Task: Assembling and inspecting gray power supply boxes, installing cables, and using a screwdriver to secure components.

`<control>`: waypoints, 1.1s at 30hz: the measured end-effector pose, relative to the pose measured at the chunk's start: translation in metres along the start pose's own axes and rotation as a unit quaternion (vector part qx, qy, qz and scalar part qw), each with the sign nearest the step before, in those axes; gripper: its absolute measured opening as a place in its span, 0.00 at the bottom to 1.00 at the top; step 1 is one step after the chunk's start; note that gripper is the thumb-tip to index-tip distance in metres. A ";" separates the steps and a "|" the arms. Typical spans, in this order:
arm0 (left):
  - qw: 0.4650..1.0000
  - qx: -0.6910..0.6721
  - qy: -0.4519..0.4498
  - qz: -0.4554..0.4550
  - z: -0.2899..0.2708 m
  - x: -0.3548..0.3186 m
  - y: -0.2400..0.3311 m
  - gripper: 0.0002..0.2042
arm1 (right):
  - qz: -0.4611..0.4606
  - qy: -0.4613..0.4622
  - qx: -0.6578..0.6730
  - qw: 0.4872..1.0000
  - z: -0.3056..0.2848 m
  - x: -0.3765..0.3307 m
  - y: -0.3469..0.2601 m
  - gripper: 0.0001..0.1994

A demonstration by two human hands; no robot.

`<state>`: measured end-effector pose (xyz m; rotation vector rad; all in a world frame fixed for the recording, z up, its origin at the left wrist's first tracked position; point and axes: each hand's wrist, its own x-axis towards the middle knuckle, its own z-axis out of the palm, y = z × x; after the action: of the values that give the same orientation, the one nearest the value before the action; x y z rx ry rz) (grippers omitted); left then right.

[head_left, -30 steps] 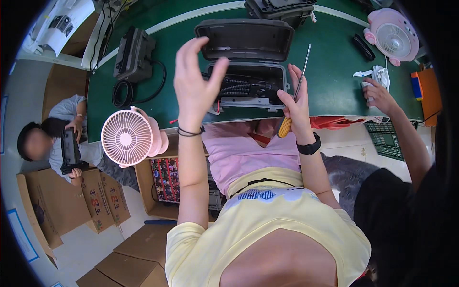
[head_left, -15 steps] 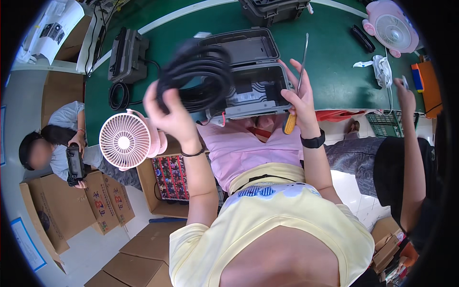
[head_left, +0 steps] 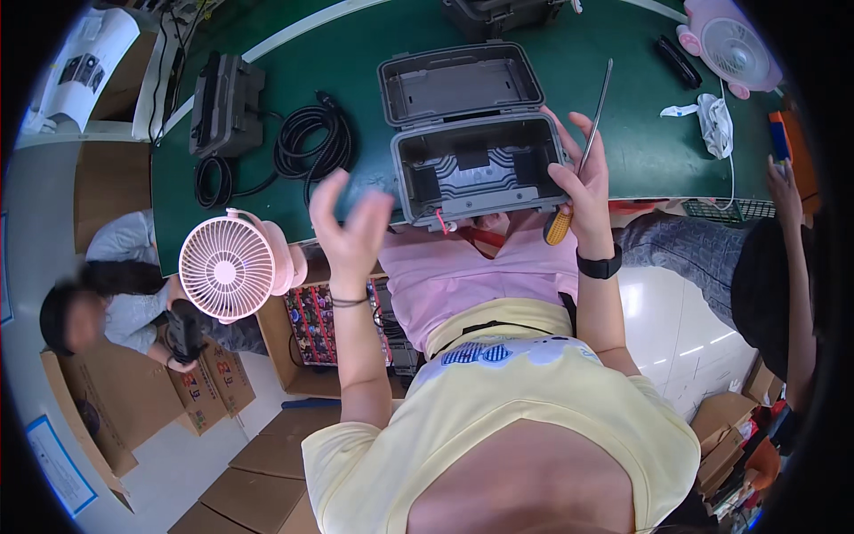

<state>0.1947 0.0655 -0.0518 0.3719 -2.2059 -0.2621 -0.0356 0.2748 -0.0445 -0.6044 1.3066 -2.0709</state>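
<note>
In front of me a grey plastic case (head_left: 418, 218) lies with its lid (head_left: 463, 84) folded back on the green table; metal-looking ribbed parts show inside, and a short red wire (head_left: 442, 220) sticks out at its near edge. My right hand (head_left: 583, 173) grips the right side of the case and holds a screwdriver (head_left: 558, 227) by its yellow and black handle, shaft pointing up and away. My left hand (head_left: 351, 227), slightly blurred, is empty with fingers apart, left of the case. Beyond it a coil of black cable (head_left: 311, 142) rests on the table.
A pink fan (head_left: 227, 267) stands at the near left edge. Another closed grey case (head_left: 227, 107) with cable sits behind it. At the far right are a second pink fan (head_left: 734, 49), a black object (head_left: 678, 62) and a white cable bundle (head_left: 714, 125). Co-workers are on both sides.
My left hand has let go of the black cable coil, which now lies on the table to the left. The open case and my right hand appear slightly further right.
</note>
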 end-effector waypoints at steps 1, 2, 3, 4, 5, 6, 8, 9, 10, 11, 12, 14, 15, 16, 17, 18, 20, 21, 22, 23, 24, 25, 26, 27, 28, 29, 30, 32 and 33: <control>0.998 -0.048 -0.018 0.021 -0.002 -0.003 0.008 0.26 | -0.001 -0.003 0.008 1.000 -0.001 0.000 -0.001 0.33; 0.984 0.026 -0.080 0.158 -0.003 -0.003 0.014 0.24 | 0.001 -0.007 0.003 1.000 -0.002 0.000 -0.001 0.33; 0.948 0.129 -0.056 0.287 -0.003 -0.003 0.021 0.23 | 0.008 0.000 0.009 1.000 -0.002 0.001 0.000 0.33; 0.941 0.150 -0.065 0.295 -0.003 -0.002 0.029 0.23 | 0.016 0.004 0.016 1.000 -0.002 0.001 0.000 0.33; 0.934 0.177 -0.082 0.300 -0.006 -0.001 0.035 0.23 | 0.016 0.002 0.016 1.000 -0.002 0.001 0.000 0.33; 0.934 0.179 -0.082 0.299 -0.008 0.002 0.039 0.23 | 0.013 -0.002 0.014 1.000 -0.002 0.002 0.000 0.33; 0.909 0.218 -0.155 0.319 -0.014 0.008 0.042 0.17 | 0.009 -0.008 0.013 1.000 -0.001 0.003 0.000 0.34; 0.916 0.184 -0.157 0.320 -0.015 0.011 0.043 0.15 | 0.009 -0.003 0.010 1.000 -0.001 0.002 0.000 0.34; 0.917 0.189 -0.157 0.315 -0.016 0.015 0.042 0.15 | 0.008 0.002 0.007 1.000 -0.002 0.002 0.000 0.34; 0.913 0.171 -0.163 0.332 -0.017 0.020 0.038 0.13 | 0.006 0.001 0.007 1.000 -0.002 0.003 0.000 0.34; 0.910 0.152 -0.162 0.351 -0.017 0.024 0.037 0.12 | 0.006 0.001 0.008 1.000 -0.001 0.002 0.000 0.34; 0.915 0.132 -0.164 0.345 -0.015 0.028 0.037 0.13 | 0.004 0.001 0.008 1.000 -0.001 0.002 0.000 0.33; 0.920 0.106 -0.156 0.343 -0.014 0.030 0.038 0.14 | 0.005 0.001 0.006 1.000 -0.001 0.001 0.000 0.33; 0.916 0.113 -0.151 0.353 -0.012 0.031 0.041 0.16 | 0.009 0.006 0.003 1.000 -0.001 0.001 -0.001 0.33; 0.917 0.114 -0.148 0.352 -0.010 0.031 0.043 0.16 | 0.004 0.002 0.003 1.000 0.000 0.000 -0.001 0.33; 0.917 0.128 -0.157 0.344 -0.009 0.031 0.046 0.16 | 0.007 0.005 0.002 1.000 0.000 0.000 -0.002 0.33; 0.914 0.146 -0.177 0.335 -0.009 0.031 0.049 0.12 | 0.008 0.008 0.000 1.000 0.000 0.001 -0.003 0.33; 0.912 0.151 -0.176 0.339 -0.009 0.030 0.050 0.12 | 0.012 0.005 0.002 1.000 0.000 0.001 -0.004 0.33; 0.914 0.153 -0.173 0.333 -0.009 0.030 0.051 0.14 | 0.015 0.001 0.004 1.000 0.000 0.001 -0.005 0.33; 0.917 0.149 -0.166 0.332 -0.010 0.029 0.052 0.17 | 0.015 0.002 0.003 1.000 0.000 0.001 -0.005 0.33; 0.922 0.126 -0.164 0.327 -0.010 0.029 0.053 0.14 | 0.013 -0.003 0.006 1.000 0.000 0.001 -0.005 0.33; 0.930 0.097 -0.150 0.320 -0.011 0.029 0.055 0.13 | 0.015 -0.001 0.012 1.000 0.001 0.001 -0.005 0.33; 0.934 0.065 -0.136 0.323 -0.013 0.029 0.056 0.11 | 0.012 -0.007 0.010 1.000 0.001 0.002 -0.006 0.33; 0.943 0.027 -0.128 0.305 -0.014 0.029 0.059 0.09 | 0.011 0.002 0.003 1.000 0.001 0.002 -0.006 0.33; 0.956 -0.027 -0.148 0.252 -0.017 0.030 0.061 0.09 | 0.010 0.005 -0.005 1.000 0.002 0.001 -0.006 0.33; 0.964 -0.092 -0.148 0.201 -0.019 0.032 0.063 0.09 | 0.012 0.013 -0.005 1.000 0.001 0.002 -0.006 0.33; 0.967 -0.187 -0.114 0.128 -0.014 0.037 0.064 0.13 | 0.011 0.005 -0.005 1.000 0.001 0.002 -0.007 0.33; 0.913 -0.380 -0.079 -0.128 -0.014 0.042 0.071 0.16 | 0.013 -0.004 -0.004 1.000 0.001 0.003 -0.008 0.32; 0.813 -0.454 -0.141 -0.337 -0.027 0.046 0.068 0.20 | 0.016 0.004 -0.008 1.000 0.001 0.003 -0.008 0.32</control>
<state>0.1770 0.1114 0.0194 0.5672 -1.8488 -1.7702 -0.0390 0.2744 -0.0362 -0.5792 1.3311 -2.0402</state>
